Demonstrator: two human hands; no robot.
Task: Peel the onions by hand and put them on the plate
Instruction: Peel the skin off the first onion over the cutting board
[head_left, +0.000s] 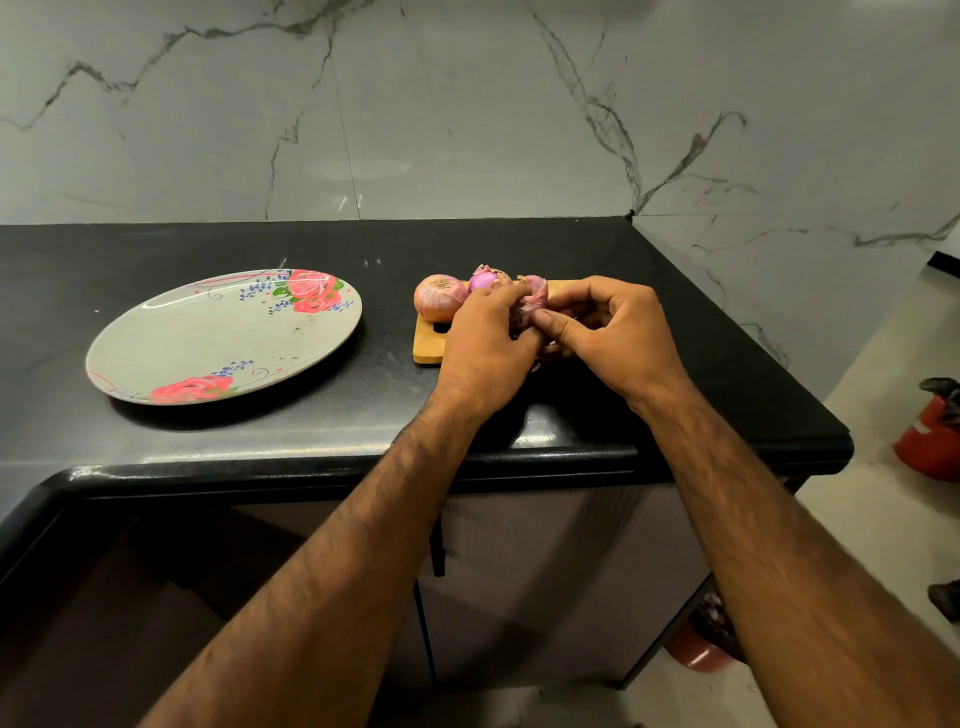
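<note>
Both my hands meet over a wooden cutting board on the black counter. My left hand grips a pink onion with loose papery skin. My right hand pinches the onion's skin with thumb and fingers. Behind my left hand lie an unpeeled brownish onion and a partly peeled purple onion on the board. An oval grey plate with red rose prints lies to the left, with no onions on it.
The black counter ends at a marble-look wall behind and at a rounded corner on the right. A red cylinder stands on the floor at the right. Cabinet doors lie below the counter edge.
</note>
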